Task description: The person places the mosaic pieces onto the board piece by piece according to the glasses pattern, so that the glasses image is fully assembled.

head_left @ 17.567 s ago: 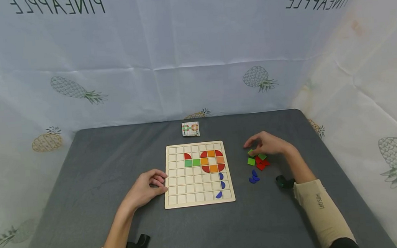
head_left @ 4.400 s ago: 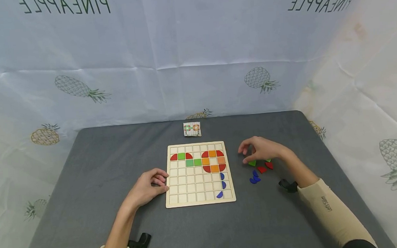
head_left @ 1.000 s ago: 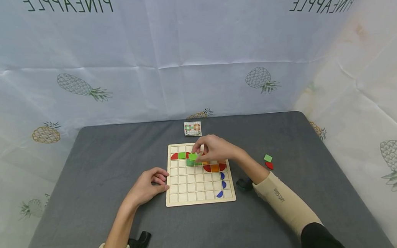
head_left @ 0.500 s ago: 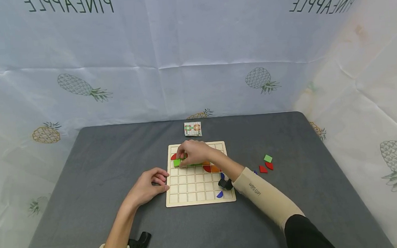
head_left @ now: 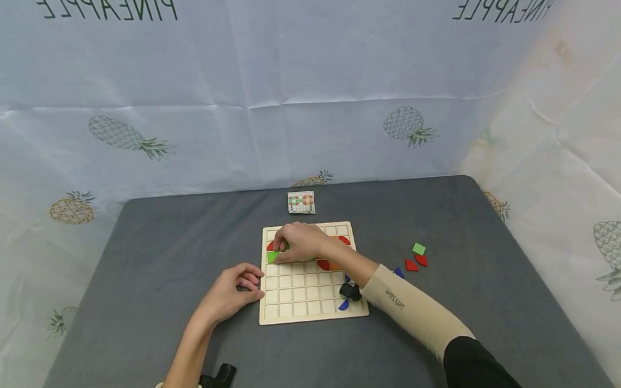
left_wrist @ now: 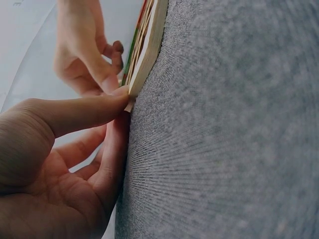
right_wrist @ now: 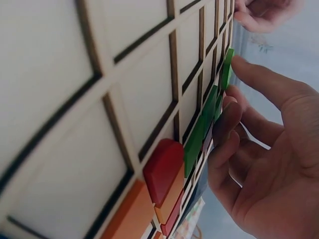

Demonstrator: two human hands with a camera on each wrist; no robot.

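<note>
Fingers [head_left: 278, 244] of right hand [head_left: 298, 243] pressing green tile [head_left: 273, 257] into wooden board [head_left: 313, 314]; left hand [head_left: 229, 293] loosely curled, touching board edge

One wooden grid board [head_left: 312, 290] lies at the centre of the frame on the counter [head_left: 132, 278], and one small pattern card [head_left: 301, 202] lies above it. To the right of the board lie three loose pieces in full view: one green square [head_left: 419, 248] and two red pieces [head_left: 416, 263]. Two hands show, the left hand [head_left: 231, 293] and the right hand [head_left: 300, 243].
</note>
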